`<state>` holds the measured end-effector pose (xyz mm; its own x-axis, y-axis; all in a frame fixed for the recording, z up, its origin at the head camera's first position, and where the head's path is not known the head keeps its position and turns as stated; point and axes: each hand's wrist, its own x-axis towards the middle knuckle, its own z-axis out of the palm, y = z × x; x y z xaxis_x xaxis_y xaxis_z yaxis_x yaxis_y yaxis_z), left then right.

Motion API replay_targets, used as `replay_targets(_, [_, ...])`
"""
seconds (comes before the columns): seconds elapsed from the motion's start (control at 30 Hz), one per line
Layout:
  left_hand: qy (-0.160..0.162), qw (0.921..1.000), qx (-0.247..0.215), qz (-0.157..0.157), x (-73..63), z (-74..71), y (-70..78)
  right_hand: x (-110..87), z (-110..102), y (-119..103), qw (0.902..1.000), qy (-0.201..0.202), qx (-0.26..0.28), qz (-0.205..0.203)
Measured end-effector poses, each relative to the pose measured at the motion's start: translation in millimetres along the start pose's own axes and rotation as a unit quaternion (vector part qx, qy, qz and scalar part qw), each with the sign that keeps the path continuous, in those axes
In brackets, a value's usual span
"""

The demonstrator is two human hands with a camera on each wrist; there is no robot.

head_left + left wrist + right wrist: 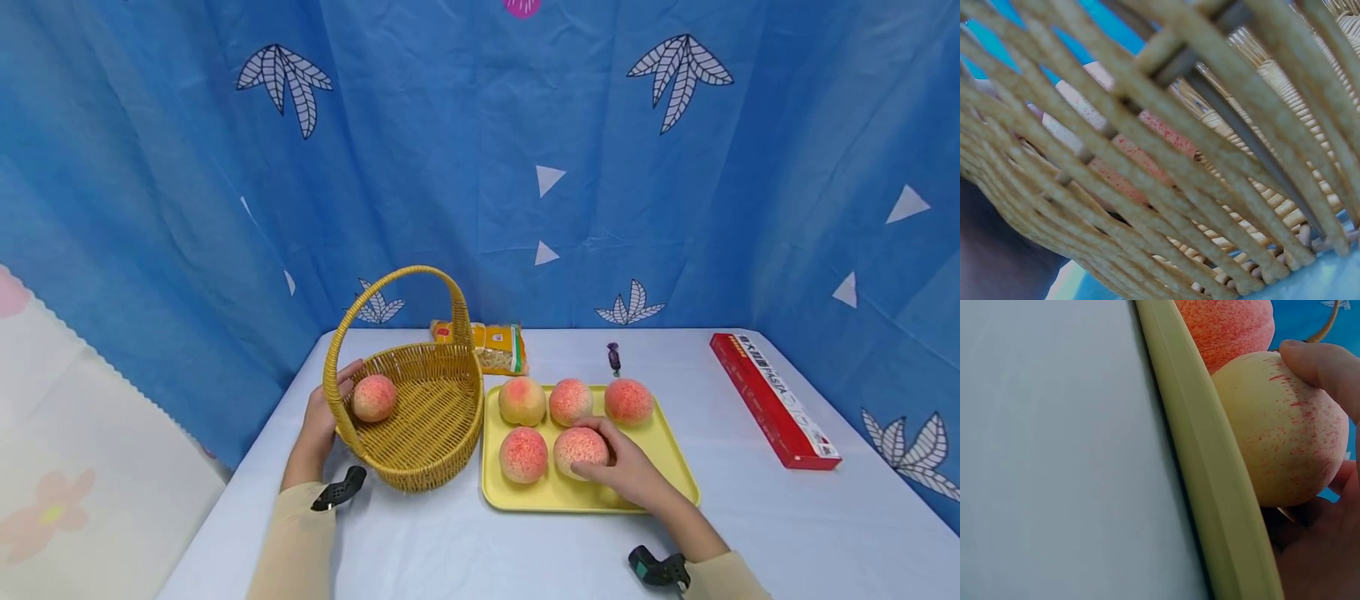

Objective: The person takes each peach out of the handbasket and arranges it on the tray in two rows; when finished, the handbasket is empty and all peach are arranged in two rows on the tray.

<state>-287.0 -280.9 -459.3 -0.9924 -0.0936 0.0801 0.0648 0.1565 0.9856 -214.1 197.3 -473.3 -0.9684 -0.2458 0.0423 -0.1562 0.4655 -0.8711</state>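
Observation:
In the head view, my left hand (321, 414) is at the left side of a woven basket (423, 475) with a tall arched handle, its fingers at the rim, partly behind the handle. One pink peach (374, 397) lies inside the basket, beside that hand; the left wrist view shows its speckled skin (1129, 153) through the slats. My right hand (622, 467) holds a peach (581, 450) at the front of a yellow tray (525, 498), thumb and fingers on opposite sides. In the right wrist view this peach (1285, 437) shows a pale yellow side, close over the tray rim (1204, 456).
Several other peaches sit on the tray, one (523, 455) left of the held one and a row (572, 402) behind. A pasta bag (495, 348) lies behind the basket, a purple wrapped candy (613, 358) behind the tray. At the right is a red pasta box (772, 400).

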Motion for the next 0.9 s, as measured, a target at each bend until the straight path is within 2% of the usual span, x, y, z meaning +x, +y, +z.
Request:
replay_targets(0.3, [0.001,1.0000,-0.006,0.002,-0.2,0.3,-0.2,1.7,0.5,7.3,0.9997,-0.010,-0.022,0.006])
replay_targets(0.53, [0.006,0.9999,-0.002,-0.013,-0.9,1.2,2.3,0.2,1.5,6.9,0.9995,-0.028,-0.008,0.006])
replay_targets(0.9, [0.003,0.9999,-0.009,-0.011,-0.2,-0.1,0.8,0.5,0.9,6.6,0.9995,-0.032,-0.001,0.008])
